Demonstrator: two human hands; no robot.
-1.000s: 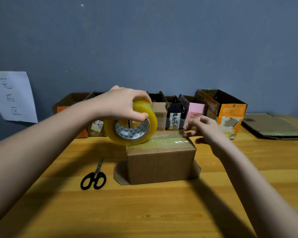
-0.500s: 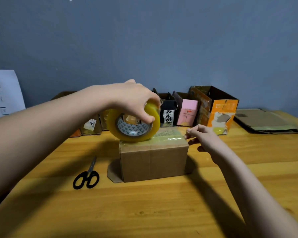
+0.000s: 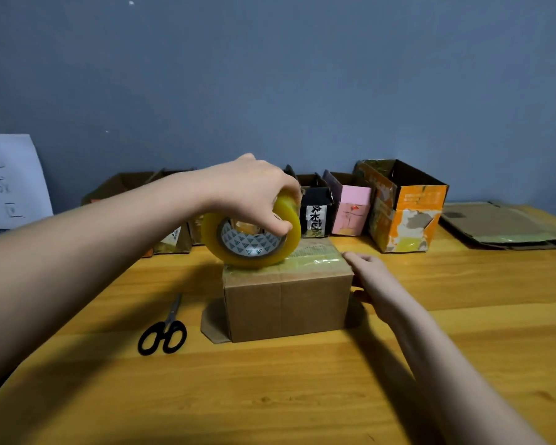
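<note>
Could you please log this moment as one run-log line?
left hand grips tape roll on cardboard box | right hand presses its right end | scissors on table

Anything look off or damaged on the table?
Two things. The orange box at the back has its printed face torn and peeled in patches. The cardboard box under the tape roll has a bottom flap splayed out on the table.

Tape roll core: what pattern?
The core of the tape roll: small dark triangles on white; head view.
</note>
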